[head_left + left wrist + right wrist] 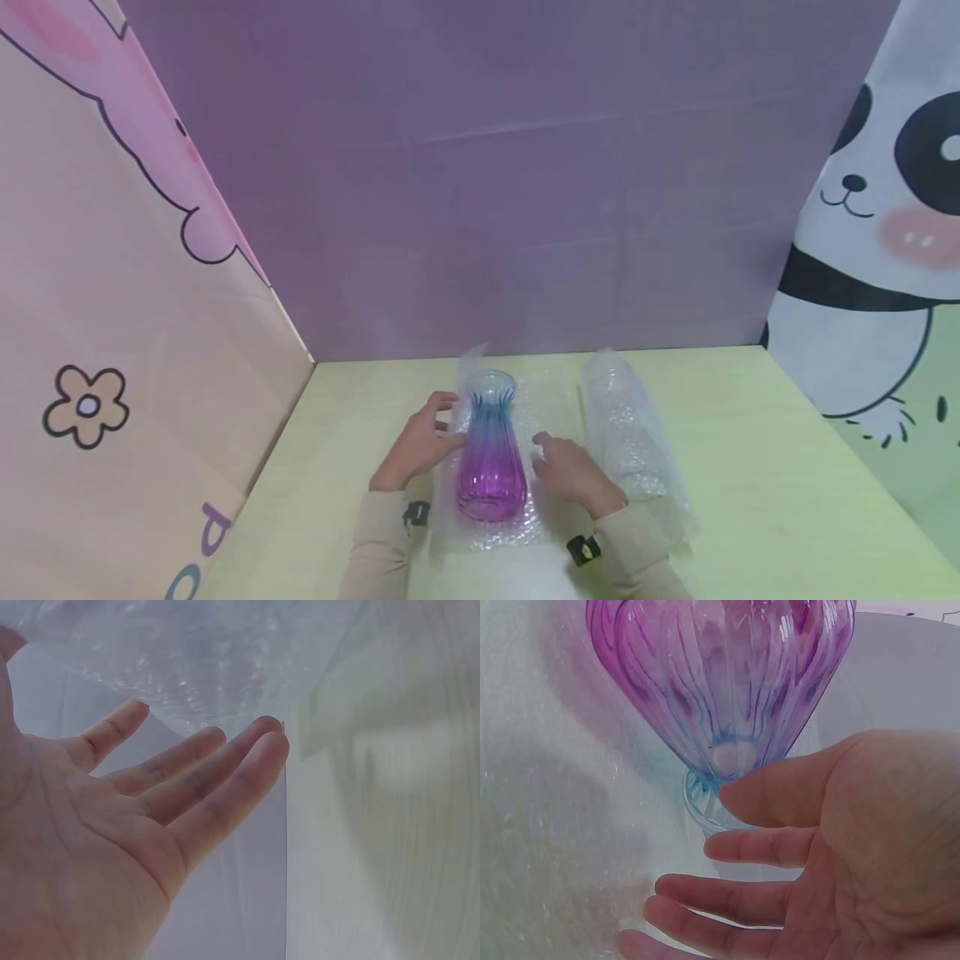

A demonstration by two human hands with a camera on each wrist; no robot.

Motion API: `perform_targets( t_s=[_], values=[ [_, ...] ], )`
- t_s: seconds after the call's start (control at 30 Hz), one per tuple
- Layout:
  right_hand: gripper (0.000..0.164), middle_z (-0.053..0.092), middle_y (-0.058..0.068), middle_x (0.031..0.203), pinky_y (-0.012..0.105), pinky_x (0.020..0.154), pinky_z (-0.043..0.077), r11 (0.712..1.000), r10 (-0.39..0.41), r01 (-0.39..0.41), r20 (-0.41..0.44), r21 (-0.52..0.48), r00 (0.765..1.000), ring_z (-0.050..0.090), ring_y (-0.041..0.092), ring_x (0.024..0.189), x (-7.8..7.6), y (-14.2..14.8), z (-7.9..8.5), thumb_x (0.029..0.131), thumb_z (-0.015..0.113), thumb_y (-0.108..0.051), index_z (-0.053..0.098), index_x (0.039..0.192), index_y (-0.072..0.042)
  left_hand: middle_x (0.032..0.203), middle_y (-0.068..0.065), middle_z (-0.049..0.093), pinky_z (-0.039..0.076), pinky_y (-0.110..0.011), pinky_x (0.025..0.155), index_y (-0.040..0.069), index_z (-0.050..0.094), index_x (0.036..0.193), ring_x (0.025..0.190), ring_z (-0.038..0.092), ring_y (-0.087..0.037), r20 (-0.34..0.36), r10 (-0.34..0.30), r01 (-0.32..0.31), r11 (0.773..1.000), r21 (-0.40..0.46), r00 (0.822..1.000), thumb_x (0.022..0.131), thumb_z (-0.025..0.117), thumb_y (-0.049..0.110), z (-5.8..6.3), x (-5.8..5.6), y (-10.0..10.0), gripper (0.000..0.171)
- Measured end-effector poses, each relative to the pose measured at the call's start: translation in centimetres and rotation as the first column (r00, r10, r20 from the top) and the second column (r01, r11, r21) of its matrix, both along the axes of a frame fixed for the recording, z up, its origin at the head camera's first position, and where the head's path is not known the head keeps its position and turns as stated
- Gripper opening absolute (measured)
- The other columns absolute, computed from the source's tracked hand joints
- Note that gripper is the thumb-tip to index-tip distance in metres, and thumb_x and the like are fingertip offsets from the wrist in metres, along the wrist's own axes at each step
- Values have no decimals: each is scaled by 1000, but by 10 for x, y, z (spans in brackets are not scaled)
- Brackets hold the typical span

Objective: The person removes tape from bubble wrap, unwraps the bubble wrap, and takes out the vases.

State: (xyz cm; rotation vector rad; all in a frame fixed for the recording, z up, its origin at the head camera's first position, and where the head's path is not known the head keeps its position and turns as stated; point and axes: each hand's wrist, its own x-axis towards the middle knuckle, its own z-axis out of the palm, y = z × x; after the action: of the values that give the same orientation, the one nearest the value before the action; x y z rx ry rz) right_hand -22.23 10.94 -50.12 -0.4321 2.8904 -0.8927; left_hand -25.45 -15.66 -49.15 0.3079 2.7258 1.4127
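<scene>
A glass vase (491, 467), ribbed and shading from blue at the neck to purple at the base, lies on a sheet of bubble wrap (504, 537) with its mouth toward the back. My left hand (423, 442) is at the sheet's left edge, thumb beside the vase. In the left wrist view its fingers (225, 787) are extended at the raised wrap (195, 652), and most of the thumb is out of frame. To the right of the vase, my right hand (570, 471) holds nothing; its fingers (727, 904) are spread near the vase's neck in the right wrist view.
Right of my right hand lies a bubble-wrapped bundle (622, 417), its contents unclear. Everything sits on a pale wooden table (772, 483). A purple backdrop (517, 208) rises behind the table's far edge, with printed panels at both sides.
</scene>
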Motion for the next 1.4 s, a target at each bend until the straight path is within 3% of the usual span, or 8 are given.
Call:
perform_targets(
  t_s=[0.5, 0.83, 1.13, 1.4],
  values=[
    [36, 68, 28, 124, 62, 102, 51, 1000, -6, 6, 17, 2, 1000, 64, 48, 115, 1, -1, 3, 100, 57, -14, 58, 132, 3, 146, -17, 58, 61, -49, 90, 15, 50, 141, 119, 65, -38, -8, 85, -85, 996, -22, 996, 88, 75, 20, -3, -1, -18, 59],
    [37, 68, 29, 124, 63, 103, 50, 1000, -7, 7, 17, 5, 1000, 63, 49, 116, 1, 0, 2, 99, 57, -13, 58, 132, 3, 138, -20, 63, 62, -48, 89, 11, 52, 140, 115, 67, -37, -24, 106, -107, 994, -23, 994, 88, 74, 17, -5, -2, -29, 57],
    [37, 68, 27, 123, 61, 102, 52, 1000, -8, 8, 15, 19, 1000, 64, 48, 115, 0, 1, 1, 100, 57, -14, 58, 133, 3, 118, -22, 69, 61, -38, 76, 6, 59, 136, 95, 69, -26, -66, 124, -129, 989, -73, 990, 88, 71, 13, -6, -4, -39, 49],
    [37, 69, 27, 122, 61, 102, 52, 1000, -5, 4, 16, 26, 1000, 64, 48, 115, 0, 0, 1, 100, 57, -14, 58, 133, 3, 98, -11, 67, 52, -29, 66, 7, 64, 133, 79, 60, -16, -79, 158, -167, 978, -122, 984, 90, 70, 12, -3, -2, -46, 43]
  ],
)
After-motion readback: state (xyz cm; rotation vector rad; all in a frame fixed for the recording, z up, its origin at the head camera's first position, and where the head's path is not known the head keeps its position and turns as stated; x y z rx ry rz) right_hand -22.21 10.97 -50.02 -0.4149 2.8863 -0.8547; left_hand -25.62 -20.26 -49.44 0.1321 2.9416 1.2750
